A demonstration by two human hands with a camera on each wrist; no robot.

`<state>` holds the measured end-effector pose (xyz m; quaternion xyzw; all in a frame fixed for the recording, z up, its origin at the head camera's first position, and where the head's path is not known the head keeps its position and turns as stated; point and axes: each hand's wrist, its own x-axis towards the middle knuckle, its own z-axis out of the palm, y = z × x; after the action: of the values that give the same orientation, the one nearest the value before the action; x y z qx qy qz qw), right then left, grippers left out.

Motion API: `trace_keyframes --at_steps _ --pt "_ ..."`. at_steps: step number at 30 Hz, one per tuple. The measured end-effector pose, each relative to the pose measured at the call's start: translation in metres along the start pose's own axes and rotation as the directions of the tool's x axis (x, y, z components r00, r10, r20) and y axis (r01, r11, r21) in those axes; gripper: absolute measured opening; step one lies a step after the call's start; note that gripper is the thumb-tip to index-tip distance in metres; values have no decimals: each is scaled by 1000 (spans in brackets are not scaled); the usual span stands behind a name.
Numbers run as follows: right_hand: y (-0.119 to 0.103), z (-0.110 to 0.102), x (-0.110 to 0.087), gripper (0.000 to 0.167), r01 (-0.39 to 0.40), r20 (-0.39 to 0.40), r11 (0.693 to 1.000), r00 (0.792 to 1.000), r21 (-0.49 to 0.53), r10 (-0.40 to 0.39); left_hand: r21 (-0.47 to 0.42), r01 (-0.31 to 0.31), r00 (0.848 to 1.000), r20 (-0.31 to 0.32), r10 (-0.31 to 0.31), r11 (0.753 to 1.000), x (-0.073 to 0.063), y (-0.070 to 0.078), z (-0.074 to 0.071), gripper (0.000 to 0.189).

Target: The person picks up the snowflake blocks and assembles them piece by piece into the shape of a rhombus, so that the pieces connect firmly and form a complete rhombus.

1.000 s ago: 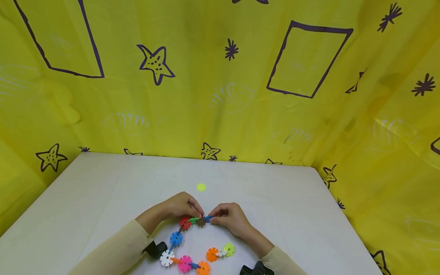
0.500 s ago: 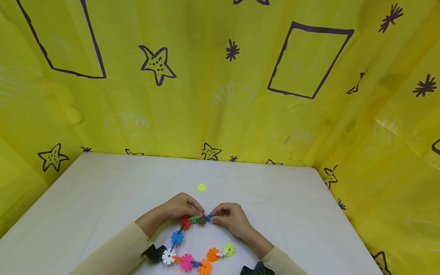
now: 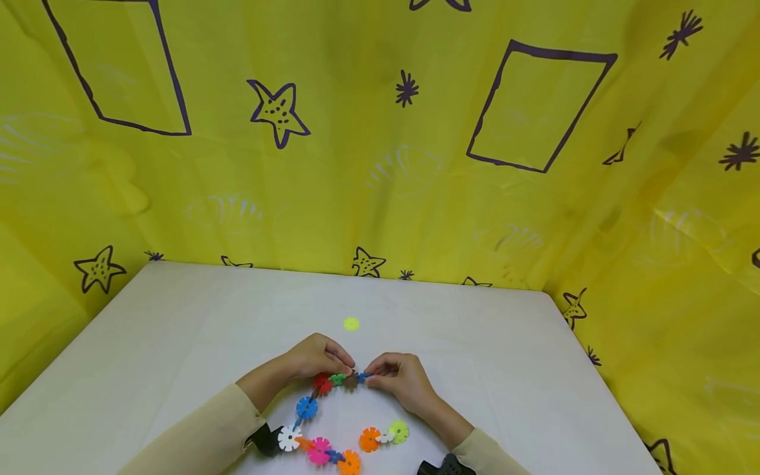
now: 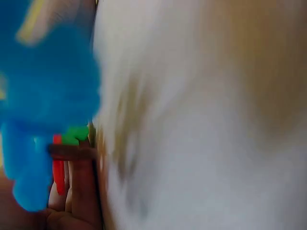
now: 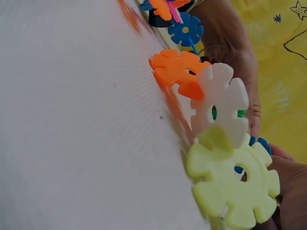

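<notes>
In the head view my left hand (image 3: 315, 356) pinches a brown notched flower disc (image 3: 351, 380) between thumb and fingers. My right hand (image 3: 405, 381) pinches a blue notched disc (image 3: 363, 377) that meets the brown one edge to edge. From the brown disc a linked chain curves left and toward me: a green disc (image 3: 337, 380), a red disc (image 3: 323, 384), a blue disc (image 3: 307, 408), a white disc (image 3: 289, 438), a pink disc (image 3: 319, 451) and an orange disc (image 3: 349, 463) among them. Up close, blurred blue discs (image 4: 53, 81) fill the left wrist view's left side.
A short separate chain of an orange disc (image 3: 369, 439), a white disc (image 3: 386, 437) and a yellow-green disc (image 3: 399, 432) lies inside my right forearm. One loose yellow disc (image 3: 351, 324) lies beyond my hands on the white table (image 3: 475, 330). Yellow patterned curtains (image 3: 332, 198) surround it.
Both hands keep their pinches on the brown and blue discs, almost still. The chain's near end shifts slightly, and the head view has turned a little.
</notes>
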<state>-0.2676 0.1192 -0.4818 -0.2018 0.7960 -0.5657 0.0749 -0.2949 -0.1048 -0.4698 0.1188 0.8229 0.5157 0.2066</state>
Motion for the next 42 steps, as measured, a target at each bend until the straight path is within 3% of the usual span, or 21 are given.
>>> trace_keyframes --at_steps 11,21,28,36,39,42 --pt "20 -1 4 12 30 -45 999 999 17 -29 12 -30 1000 0 30 999 1 -4 1 18" --pt "19 -2 2 13 10 0 999 1000 36 -10 0 -87 995 55 86 996 -1 -9 -3 18" --pt "21 -2 1 12 23 13 998 1000 67 -24 -20 -100 994 44 101 995 -5 -6 0 20" --pt "18 -5 1 13 27 49 998 998 62 -30 -41 -71 992 97 75 997 -14 -4 0 23" --pt "17 -5 1 13 23 75 998 997 59 -28 3 -75 990 123 74 997 -14 -2 -2 21" --pt "17 -4 1 13 28 95 998 995 56 -33 104 -111 984 151 95 988 -14 1 -4 17"
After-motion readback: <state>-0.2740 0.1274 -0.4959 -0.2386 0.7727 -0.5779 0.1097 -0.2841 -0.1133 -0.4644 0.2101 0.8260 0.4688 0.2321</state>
